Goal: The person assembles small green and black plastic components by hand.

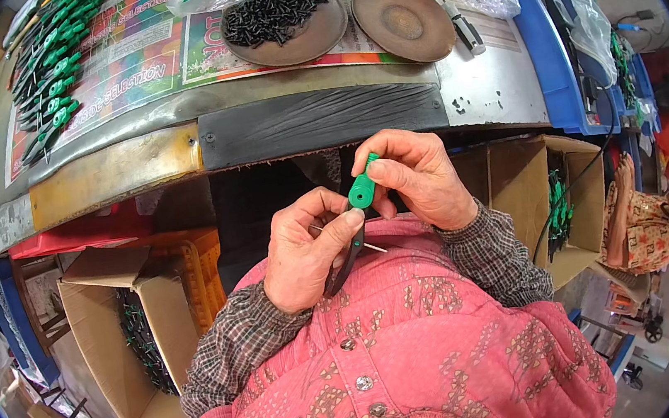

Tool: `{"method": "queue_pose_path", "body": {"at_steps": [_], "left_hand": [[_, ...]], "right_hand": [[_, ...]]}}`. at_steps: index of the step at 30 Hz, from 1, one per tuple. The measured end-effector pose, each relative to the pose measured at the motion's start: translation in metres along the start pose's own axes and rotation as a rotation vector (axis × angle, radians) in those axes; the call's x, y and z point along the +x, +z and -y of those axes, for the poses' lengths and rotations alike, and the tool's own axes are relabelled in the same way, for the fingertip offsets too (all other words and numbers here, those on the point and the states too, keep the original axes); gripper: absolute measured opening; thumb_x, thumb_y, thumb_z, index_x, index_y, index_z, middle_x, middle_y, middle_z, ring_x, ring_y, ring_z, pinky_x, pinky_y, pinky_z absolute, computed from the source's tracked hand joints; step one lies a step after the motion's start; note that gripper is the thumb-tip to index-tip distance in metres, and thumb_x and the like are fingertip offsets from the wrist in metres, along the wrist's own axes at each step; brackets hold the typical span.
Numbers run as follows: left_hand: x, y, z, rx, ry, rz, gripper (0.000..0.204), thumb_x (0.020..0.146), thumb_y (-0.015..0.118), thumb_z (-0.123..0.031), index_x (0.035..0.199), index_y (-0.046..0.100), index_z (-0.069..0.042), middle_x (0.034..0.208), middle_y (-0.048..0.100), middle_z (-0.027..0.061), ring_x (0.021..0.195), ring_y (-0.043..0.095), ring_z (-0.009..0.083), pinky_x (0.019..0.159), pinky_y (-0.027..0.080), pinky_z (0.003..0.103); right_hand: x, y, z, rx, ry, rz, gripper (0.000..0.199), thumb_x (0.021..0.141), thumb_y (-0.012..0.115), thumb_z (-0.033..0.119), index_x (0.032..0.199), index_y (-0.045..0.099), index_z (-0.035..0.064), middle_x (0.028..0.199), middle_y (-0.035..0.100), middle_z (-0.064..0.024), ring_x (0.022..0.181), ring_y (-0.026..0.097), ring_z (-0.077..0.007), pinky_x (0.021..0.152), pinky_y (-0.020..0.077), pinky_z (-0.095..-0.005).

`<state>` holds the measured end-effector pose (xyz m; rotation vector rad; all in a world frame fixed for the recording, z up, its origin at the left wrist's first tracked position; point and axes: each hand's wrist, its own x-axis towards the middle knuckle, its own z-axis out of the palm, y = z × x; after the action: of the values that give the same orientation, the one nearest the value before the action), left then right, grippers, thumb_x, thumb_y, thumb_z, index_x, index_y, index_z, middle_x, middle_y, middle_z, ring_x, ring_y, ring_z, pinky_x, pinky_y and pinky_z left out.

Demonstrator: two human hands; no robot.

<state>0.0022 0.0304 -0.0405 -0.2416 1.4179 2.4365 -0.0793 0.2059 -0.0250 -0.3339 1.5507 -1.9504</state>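
Note:
Close in front of my body, both hands are on one green-and-black assembly. My left hand (312,249) is closed around a long black handle-like piece (345,268), with a thin metal rod (374,247) sticking out beside it. At the top of the black piece is a green plastic piece (362,191) with a round hole in its end. My right hand (419,175) pinches the far end of that green piece between thumb and fingers. Which tool or product this is, I cannot make out.
On the bench, a brown dish (330,36) holds small black parts (271,18); another brown dish (403,21) lies beside it. Green-and-black pieces (56,84) are lined up far left. Cardboard boxes (100,338) with similar pieces flank me. Blue bins (543,58) stand right, with another person (646,229) beyond.

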Motion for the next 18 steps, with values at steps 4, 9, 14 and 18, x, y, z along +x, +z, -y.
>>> {"method": "queue_pose_path", "body": {"at_steps": [4,9,14,18], "left_hand": [[0.002,0.001,0.001,-0.017,-0.008,-0.008,0.013,0.091,0.065,-0.011,0.089,0.06,0.0,0.069,0.058,-0.0015,0.05,0.043,0.0013,0.044,0.032,0.018],[0.004,0.002,0.0,0.008,0.005,-0.006,0.013,0.091,0.065,-0.011,0.089,0.06,0.0,0.068,0.057,-0.0016,0.05,0.043,0.0012,0.043,0.032,0.018],[0.006,0.002,-0.007,0.029,0.005,0.003,0.012,0.091,0.064,-0.011,0.091,0.061,0.001,0.068,0.057,-0.0022,0.051,0.043,0.0006,0.044,0.032,0.018],[0.005,0.006,-0.015,0.104,0.055,-0.014,0.012,0.091,0.064,-0.011,0.095,0.062,0.001,0.071,0.058,-0.0027,0.051,0.043,-0.0001,0.044,0.032,0.018]], "right_hand": [[0.0,-0.001,-0.002,0.013,0.003,-0.01,0.014,0.096,0.058,0.013,0.097,0.062,-0.0005,0.077,0.061,-0.0012,0.055,0.053,-0.0043,0.048,0.0424,-0.0182],[-0.001,-0.002,-0.002,0.015,0.002,-0.008,0.015,0.096,0.057,0.013,0.098,0.061,-0.0007,0.078,0.061,-0.0017,0.055,0.053,-0.0044,0.048,0.0427,-0.0182],[0.0,0.003,0.005,0.016,-0.021,-0.033,0.015,0.096,0.057,0.013,0.099,0.061,-0.001,0.078,0.062,-0.0017,0.056,0.054,-0.0041,0.048,0.0433,-0.0179],[-0.002,0.007,0.025,-0.156,-0.059,-0.051,0.016,0.095,0.057,0.01,0.106,0.06,-0.0013,0.077,0.061,-0.0007,0.057,0.054,-0.0034,0.05,0.0447,-0.0176]]}}
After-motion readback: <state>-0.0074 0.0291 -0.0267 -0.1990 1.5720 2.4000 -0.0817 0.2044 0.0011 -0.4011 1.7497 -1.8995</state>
